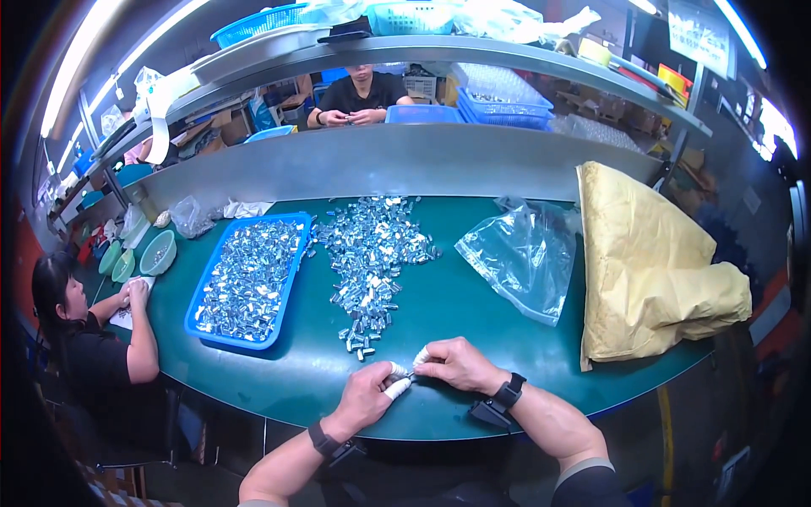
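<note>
- Head view: the left hand [369, 395] and right hand [454, 364] are seen meeting near the front edge of the green bench [473, 313], fingertips wrapped in white tape
- A tiny metal part [411, 373] is pinched between both hands; each grip is closed tight on it
- The loose pile of metal parts [372, 253] is spread just beyond the hands, its near tip close to them
- The blue tray [201, 297] of parts is set left of the pile, near the bench's left curve
- Bare green surface is left between the pile and the clear plastic bag [521, 256]; the tan sack [650, 262] is draped over the right edge
</note>
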Demonstrator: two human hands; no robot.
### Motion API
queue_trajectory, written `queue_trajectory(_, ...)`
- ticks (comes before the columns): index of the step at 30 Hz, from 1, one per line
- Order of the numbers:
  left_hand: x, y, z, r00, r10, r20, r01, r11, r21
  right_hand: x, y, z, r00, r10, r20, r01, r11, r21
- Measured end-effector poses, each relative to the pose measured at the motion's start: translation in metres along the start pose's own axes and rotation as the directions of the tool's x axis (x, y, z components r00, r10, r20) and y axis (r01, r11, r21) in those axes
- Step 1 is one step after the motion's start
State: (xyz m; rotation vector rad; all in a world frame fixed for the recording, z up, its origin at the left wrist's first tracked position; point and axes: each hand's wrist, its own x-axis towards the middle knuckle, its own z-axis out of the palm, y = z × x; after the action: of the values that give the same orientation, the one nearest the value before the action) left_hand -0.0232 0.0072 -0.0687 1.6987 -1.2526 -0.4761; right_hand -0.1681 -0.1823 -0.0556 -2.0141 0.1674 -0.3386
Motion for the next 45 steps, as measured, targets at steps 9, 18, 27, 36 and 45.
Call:
queue_trajectory(9, 0.002, -0.006, -0.003, 1.000, -0.012, 0.022, 0.010, 0.999, 0.047, 0.005, 0.006, -0.002, 0.998, -0.006, 0.065, 0.011, 0.996, -0.087)
queue_trajectory(18, 0.007, 0.000, 0.000, 0.999, 0.048, -0.017, -0.046, 0.991, 0.124, 0.003, 0.018, 0.011, 0.995, -0.094, -0.028, 0.086, 0.972, -0.218)
queue_trajectory(27, 0.004, 0.007, 0.000, 0.996, -0.035, -0.087, 0.038, 0.998, 0.040, 0.004, 0.014, 0.018, 0.993, -0.068, -0.101, 0.045, 0.975, -0.217)
queue_trajectory(36, 0.006, 0.000, 0.000, 1.000, -0.003, -0.021, 0.004, 0.999, 0.044, 0.001, 0.012, 0.007, 0.996, 0.093, 0.001, -0.092, 0.987, 0.130)
queue_trajectory(45, 0.005, -0.008, 0.004, 0.994, 0.073, -0.076, -0.070, 0.997, 0.038, 0.008, 0.005, 0.006, 0.995, 0.093, 0.045, -0.092, 0.995, -0.032)
